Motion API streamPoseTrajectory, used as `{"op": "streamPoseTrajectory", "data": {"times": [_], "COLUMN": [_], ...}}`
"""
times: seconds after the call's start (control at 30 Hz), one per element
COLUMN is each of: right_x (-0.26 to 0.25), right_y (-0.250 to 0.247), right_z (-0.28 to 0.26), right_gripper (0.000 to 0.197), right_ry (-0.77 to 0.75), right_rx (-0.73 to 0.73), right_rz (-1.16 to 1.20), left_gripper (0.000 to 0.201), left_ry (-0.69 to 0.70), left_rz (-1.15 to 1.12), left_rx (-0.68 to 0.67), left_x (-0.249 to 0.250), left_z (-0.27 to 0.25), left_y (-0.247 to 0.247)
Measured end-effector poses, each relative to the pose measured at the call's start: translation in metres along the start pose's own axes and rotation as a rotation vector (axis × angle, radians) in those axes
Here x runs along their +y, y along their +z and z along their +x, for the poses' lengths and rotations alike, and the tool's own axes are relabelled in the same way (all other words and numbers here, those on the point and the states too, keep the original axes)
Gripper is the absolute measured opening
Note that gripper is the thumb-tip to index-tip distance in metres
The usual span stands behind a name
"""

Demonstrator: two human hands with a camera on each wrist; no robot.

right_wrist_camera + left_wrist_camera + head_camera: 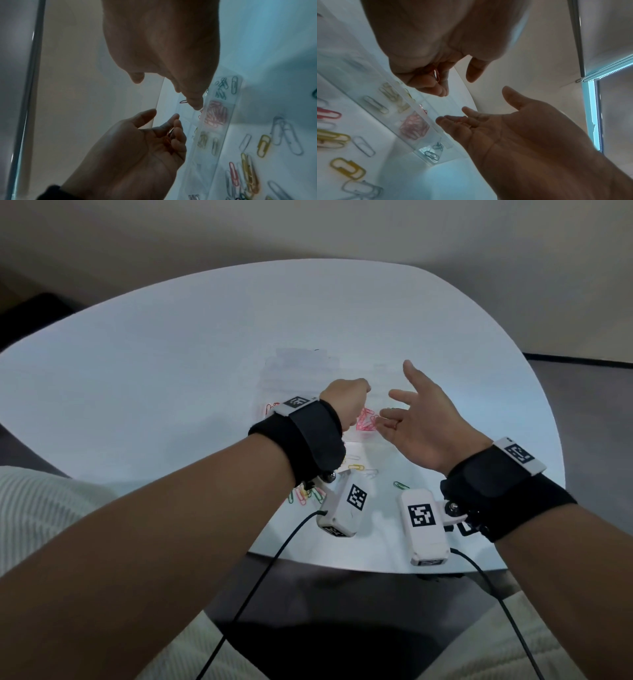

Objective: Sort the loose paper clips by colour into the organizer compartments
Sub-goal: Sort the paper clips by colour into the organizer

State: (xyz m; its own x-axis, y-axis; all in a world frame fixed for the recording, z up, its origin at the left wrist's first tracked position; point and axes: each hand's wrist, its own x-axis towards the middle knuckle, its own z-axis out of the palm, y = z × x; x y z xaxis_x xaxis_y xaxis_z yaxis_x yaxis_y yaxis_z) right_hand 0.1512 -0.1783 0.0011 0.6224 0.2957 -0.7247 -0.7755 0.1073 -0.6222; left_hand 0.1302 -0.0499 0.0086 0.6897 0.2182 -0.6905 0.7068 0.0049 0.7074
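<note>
A clear organizer lies mid-table. One compartment holds pink clips, its neighbour green clips. My left hand hovers over it, fingers curled round several red paper clips. My right hand is held beside it, palm turned up and fingers straight, with faint pink clips lying on them. Loose clips of mixed colours lie near the table's front edge.
The white table has a rounded edge close to my body. A single green clip and a yellow clip lie under my wrists. Cables hang from both wrist cameras over the front edge.
</note>
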Motion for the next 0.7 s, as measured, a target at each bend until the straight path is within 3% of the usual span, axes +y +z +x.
{"op": "streamPoseTrajectory", "data": {"times": [0.27,0.4,0.5,0.6,0.7], "right_x": [-0.002,-0.004,-0.006,-0.008,-0.003], "right_y": [-0.006,-0.007,-0.014,-0.022,-0.026], "right_z": [-0.008,-0.011,-0.013,-0.017,-0.022], "right_gripper": [0.064,0.057,0.055,0.045,0.021], "right_ry": [-0.071,-0.139,-0.177,-0.216,-0.249], "right_rx": [-0.06,-0.04,-0.025,0.03,0.093], "right_rz": [-0.006,-0.07,-0.045,-0.085,-0.367], "left_gripper": [0.028,0.053,0.036,0.022,0.02], "left_ry": [0.018,0.051,0.122,0.278,0.386], "left_rz": [-0.043,-0.016,0.045,0.171,0.243], "left_rx": [0.003,-0.042,-0.048,0.0,0.056], "left_x": [0.005,-0.003,-0.003,-0.004,-0.011], "left_z": [0.006,0.007,0.005,0.001,-0.002], "left_y": [0.018,0.021,0.018,0.013,0.005]}}
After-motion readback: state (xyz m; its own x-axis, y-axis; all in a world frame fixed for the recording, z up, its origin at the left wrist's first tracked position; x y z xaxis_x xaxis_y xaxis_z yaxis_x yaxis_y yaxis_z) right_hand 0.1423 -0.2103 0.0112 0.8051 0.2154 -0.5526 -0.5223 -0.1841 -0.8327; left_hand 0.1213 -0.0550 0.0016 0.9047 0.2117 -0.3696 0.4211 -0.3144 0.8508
